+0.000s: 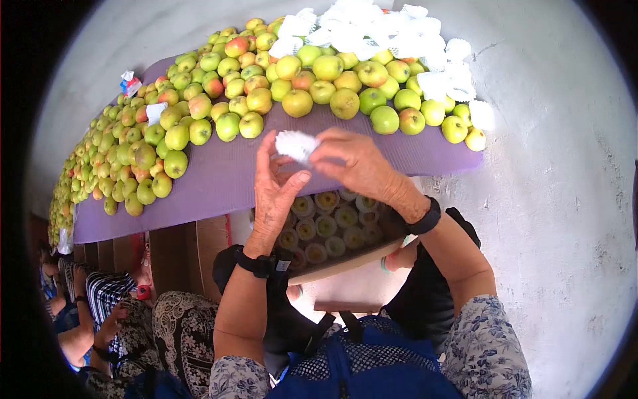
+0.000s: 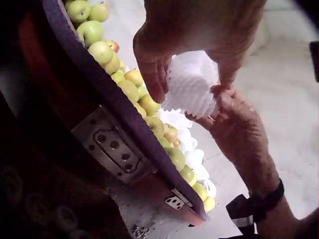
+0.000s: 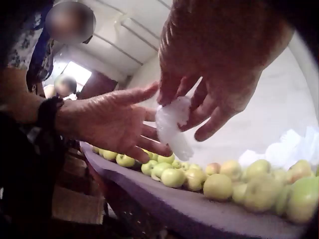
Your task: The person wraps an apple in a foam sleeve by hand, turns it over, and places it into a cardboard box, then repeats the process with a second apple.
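A white foam fruit net (image 1: 297,145) is held up over the front edge of the table. My right hand (image 1: 362,165) pinches it between thumb and fingers, seen also in the right wrist view, where the net (image 3: 173,127) hangs limp and folded. My left hand (image 1: 274,199) is beside it, thumb and fingers spread, its fingertips right at the net; in the right wrist view the left palm (image 3: 107,124) faces it with fingers extended. The left wrist view shows the ribbed net (image 2: 192,82) between both hands. Behind lie many green-yellow apples (image 1: 297,103).
The apples cover a purple padded tabletop (image 1: 219,183). More white foam nets (image 1: 372,30) are heaped at the back right. Below the table edge, a carton (image 1: 352,259) holds apples in nets. A wall (image 1: 558,166) stands at right; another person (image 1: 119,312) sits at left.
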Action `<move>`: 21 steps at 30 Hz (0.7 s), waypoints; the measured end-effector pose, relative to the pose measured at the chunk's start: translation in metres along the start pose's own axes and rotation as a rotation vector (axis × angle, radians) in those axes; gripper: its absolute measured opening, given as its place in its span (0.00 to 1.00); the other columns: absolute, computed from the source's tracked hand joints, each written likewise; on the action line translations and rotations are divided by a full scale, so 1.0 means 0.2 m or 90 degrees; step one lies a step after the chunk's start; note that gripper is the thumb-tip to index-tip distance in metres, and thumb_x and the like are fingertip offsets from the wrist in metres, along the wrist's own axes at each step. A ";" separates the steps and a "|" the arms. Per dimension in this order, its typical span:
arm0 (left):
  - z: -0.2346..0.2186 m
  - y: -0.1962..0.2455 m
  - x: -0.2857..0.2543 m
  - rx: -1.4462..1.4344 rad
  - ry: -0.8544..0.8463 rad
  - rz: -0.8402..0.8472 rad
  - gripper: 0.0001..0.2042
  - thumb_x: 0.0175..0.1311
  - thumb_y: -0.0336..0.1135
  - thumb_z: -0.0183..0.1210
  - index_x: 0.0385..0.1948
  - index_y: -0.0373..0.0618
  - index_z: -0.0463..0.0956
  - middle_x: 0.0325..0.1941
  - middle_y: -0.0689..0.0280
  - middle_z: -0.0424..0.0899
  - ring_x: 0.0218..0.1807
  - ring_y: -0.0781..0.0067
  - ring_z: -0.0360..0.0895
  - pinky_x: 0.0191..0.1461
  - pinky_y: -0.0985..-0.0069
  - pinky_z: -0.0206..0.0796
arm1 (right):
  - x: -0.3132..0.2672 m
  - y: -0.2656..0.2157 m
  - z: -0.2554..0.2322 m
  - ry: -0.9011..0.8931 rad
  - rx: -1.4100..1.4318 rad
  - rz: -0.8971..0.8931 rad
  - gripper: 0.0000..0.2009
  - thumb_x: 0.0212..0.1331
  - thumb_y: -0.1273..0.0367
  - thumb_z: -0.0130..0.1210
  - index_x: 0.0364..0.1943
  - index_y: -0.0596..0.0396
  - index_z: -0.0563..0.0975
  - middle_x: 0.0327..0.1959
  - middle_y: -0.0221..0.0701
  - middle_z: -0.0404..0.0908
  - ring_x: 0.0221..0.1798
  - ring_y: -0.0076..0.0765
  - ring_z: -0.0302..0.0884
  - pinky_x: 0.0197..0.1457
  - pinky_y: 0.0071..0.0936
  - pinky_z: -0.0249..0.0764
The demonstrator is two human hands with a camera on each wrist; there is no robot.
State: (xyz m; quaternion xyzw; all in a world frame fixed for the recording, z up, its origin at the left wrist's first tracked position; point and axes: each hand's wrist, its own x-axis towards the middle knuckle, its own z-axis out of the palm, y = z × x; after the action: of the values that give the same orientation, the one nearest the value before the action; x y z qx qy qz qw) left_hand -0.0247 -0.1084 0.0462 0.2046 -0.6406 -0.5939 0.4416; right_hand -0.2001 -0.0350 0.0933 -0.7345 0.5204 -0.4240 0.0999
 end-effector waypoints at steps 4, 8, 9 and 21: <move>-0.04 -0.01 0.01 -0.026 0.010 -0.036 0.29 0.59 0.31 0.64 0.62 0.41 0.61 0.53 0.63 0.74 0.49 0.74 0.75 0.51 0.76 0.71 | -0.01 0.04 0.07 -0.067 0.086 0.027 0.07 0.50 0.77 0.59 0.33 0.55 0.76 0.32 0.33 0.75 0.37 0.40 0.78 0.39 0.34 0.71; -0.10 -0.07 0.03 -0.112 -0.027 -0.192 0.18 0.62 0.31 0.59 0.54 0.42 0.71 0.46 0.66 0.80 0.42 0.77 0.79 0.39 0.78 0.75 | 0.00 0.08 0.03 -0.068 0.056 0.109 0.12 0.49 0.77 0.59 0.40 0.54 0.75 0.35 0.34 0.76 0.40 0.36 0.78 0.42 0.30 0.73; -0.09 -0.07 0.02 -0.115 -0.025 -0.196 0.18 0.62 0.31 0.59 0.54 0.42 0.71 0.46 0.66 0.80 0.42 0.77 0.79 0.39 0.78 0.75 | 0.00 0.10 0.02 -0.020 0.103 0.121 0.15 0.49 0.74 0.59 0.43 0.54 0.74 0.39 0.38 0.77 0.41 0.43 0.78 0.42 0.33 0.74; -0.08 -0.03 0.04 -0.200 0.056 -0.192 0.14 0.63 0.29 0.56 0.50 0.41 0.74 0.43 0.65 0.83 0.39 0.77 0.81 0.33 0.79 0.75 | -0.10 0.46 -0.25 -0.012 -0.626 0.265 0.28 0.48 0.59 0.65 0.56 0.50 0.72 0.51 0.40 0.77 0.61 0.48 0.67 0.67 0.47 0.56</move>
State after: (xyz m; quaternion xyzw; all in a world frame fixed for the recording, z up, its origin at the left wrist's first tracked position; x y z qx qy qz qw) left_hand -0.0175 -0.1249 0.0418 0.2526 -0.4827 -0.7362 0.4015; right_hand -0.3010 -0.0442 0.0602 -0.5795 0.7916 -0.0945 -0.1691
